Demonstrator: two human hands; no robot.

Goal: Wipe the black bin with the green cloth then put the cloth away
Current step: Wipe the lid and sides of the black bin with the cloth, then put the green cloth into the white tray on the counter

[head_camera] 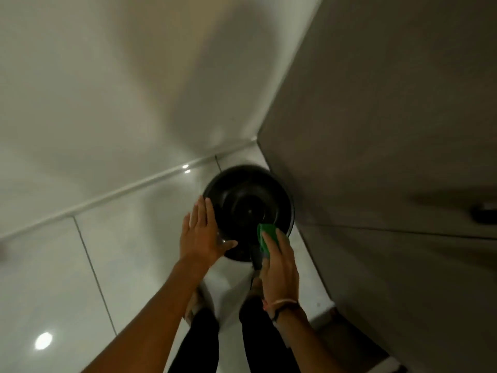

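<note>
A round black bin (246,200) with a domed lid stands on the white tiled floor in a corner, seen from above. My left hand (201,232) lies flat against the bin's left side, fingers together, thumb spread across its near rim. My right hand (278,262) presses a folded green cloth (266,236) onto the near right part of the lid. Only the cloth's far edge shows beyond my fingers. A dark pedal sticks out under the bin, partly hidden by my right hand.
A white wall (107,90) runs behind the bin on the left. A grey cabinet panel (390,157) with a dark handle (484,215) rises close on the right, touching the bin's side. My legs in black trousers (204,340) stand just before the bin. Glossy floor tiles (53,278) extend left.
</note>
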